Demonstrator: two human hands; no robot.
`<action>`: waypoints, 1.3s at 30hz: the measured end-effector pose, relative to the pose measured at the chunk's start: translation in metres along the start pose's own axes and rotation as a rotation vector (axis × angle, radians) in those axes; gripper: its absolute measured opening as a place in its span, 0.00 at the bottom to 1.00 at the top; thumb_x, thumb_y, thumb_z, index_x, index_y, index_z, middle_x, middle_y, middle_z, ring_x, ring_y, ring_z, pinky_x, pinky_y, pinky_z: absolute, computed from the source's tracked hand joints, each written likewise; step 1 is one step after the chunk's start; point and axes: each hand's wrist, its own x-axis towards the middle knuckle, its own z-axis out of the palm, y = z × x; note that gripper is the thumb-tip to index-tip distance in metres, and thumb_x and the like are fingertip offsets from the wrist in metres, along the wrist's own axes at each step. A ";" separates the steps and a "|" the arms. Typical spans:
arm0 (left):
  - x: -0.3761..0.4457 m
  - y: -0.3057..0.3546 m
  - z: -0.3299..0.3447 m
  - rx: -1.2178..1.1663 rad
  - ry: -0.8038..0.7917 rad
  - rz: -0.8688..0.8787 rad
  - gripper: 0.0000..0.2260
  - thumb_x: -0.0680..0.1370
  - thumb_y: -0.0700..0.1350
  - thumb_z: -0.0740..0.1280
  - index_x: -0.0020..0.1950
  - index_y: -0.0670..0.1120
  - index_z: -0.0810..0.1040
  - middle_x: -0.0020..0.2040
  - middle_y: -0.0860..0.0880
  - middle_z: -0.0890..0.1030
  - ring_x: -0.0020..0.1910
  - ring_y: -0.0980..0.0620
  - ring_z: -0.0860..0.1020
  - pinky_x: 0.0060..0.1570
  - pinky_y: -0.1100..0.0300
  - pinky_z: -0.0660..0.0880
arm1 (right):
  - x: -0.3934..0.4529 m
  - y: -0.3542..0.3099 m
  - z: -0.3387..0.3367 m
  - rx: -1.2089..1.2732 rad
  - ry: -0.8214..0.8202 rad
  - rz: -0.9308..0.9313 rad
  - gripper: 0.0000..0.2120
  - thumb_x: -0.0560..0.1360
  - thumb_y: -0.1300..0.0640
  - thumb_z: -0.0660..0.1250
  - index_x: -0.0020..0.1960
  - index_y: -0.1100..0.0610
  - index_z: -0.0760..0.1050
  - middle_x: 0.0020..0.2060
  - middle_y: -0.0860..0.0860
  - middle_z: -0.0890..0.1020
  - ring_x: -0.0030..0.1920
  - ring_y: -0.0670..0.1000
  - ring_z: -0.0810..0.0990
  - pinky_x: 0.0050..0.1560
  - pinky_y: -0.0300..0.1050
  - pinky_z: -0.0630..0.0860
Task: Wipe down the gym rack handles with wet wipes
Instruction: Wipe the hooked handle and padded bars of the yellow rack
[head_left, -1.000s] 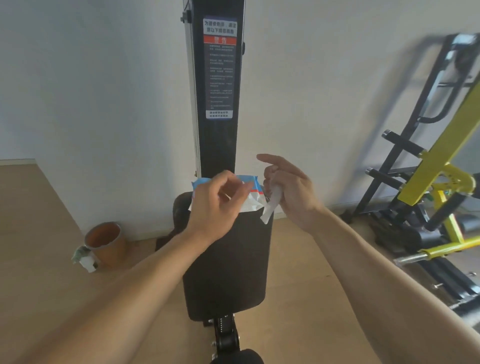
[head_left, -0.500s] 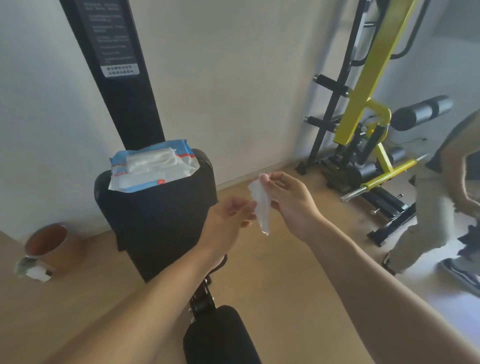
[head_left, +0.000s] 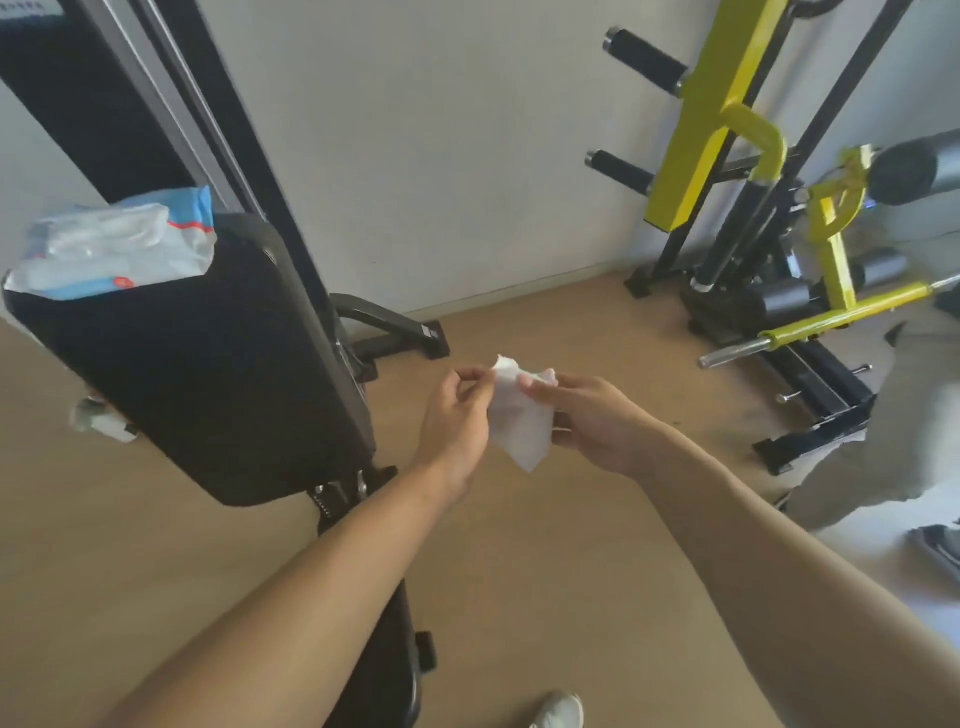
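A white wet wipe (head_left: 519, 415) hangs between my two hands above the wooden floor. My left hand (head_left: 457, 415) pinches its upper left edge and my right hand (head_left: 587, 421) pinches its upper right edge. The blue and white wipes pack (head_left: 114, 244) lies on top of the black bench pad (head_left: 208, 374) at the left. The yellow and black gym rack (head_left: 727, 119) stands at the right against the wall, with two black foam handles (head_left: 644, 60) (head_left: 618, 171) sticking out to its left.
A black upright post (head_left: 171, 98) rises behind the pad. A chrome bar end (head_left: 727, 356) pokes out low from the rack. Another person's leg (head_left: 893, 426) and shoe are at the right edge. My shoe (head_left: 558, 712) shows at the bottom.
My view has swung right, toward the rack. My left hand left the pack and came to the wipe, which both hands now hold spread wider.
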 end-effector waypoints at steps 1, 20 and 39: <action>-0.001 -0.001 0.012 0.005 0.002 0.010 0.03 0.81 0.47 0.67 0.48 0.53 0.77 0.45 0.51 0.84 0.47 0.49 0.81 0.50 0.48 0.78 | -0.003 0.002 -0.015 -0.002 -0.026 0.027 0.21 0.75 0.48 0.71 0.61 0.61 0.80 0.57 0.56 0.84 0.57 0.54 0.83 0.59 0.50 0.77; 0.055 -0.002 0.164 0.177 -0.150 0.149 0.16 0.79 0.40 0.70 0.65 0.55 0.77 0.51 0.51 0.87 0.48 0.48 0.86 0.46 0.53 0.84 | -0.002 -0.007 -0.168 0.138 0.608 -0.046 0.05 0.72 0.62 0.74 0.48 0.57 0.84 0.44 0.56 0.87 0.46 0.57 0.87 0.46 0.53 0.84; 0.162 0.065 0.268 0.166 -0.271 0.295 0.11 0.80 0.43 0.70 0.62 0.48 0.82 0.56 0.54 0.86 0.54 0.58 0.83 0.59 0.58 0.79 | 0.066 -0.102 -0.270 0.450 0.987 -0.490 0.06 0.76 0.56 0.72 0.51 0.58 0.81 0.44 0.51 0.84 0.42 0.45 0.84 0.54 0.45 0.77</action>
